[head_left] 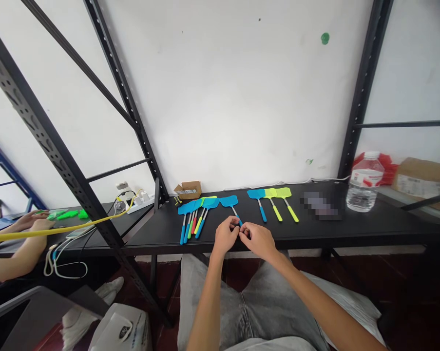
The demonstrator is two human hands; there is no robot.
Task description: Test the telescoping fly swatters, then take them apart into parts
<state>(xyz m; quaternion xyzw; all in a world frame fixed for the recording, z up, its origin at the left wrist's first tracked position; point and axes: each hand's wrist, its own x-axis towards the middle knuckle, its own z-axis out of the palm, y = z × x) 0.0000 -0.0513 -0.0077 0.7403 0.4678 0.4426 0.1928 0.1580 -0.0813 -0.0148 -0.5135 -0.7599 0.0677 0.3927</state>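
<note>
A blue fly swatter (229,201) lies in front of me at the middle of the black table, its head pointing away from me. My left hand (227,235) and my right hand (257,239) meet at its blue handle, fingers closed and pinching around the handle's lower end. The fingertips partly hide that end. To the left, several fly swatters with blue and green heads (185,208) overlap in a row, their handles blue, green and red. On the right lie a blue fly swatter (256,194) and two yellow-green fly swatters (283,192).
A small open cardboard box (188,190) stands at the back left. On the right are a water bottle (364,183), a brown package (420,180) and a blurred-out item (320,204). Black shelf posts (128,107) flank the table. Another person's arms (26,239) show at far left.
</note>
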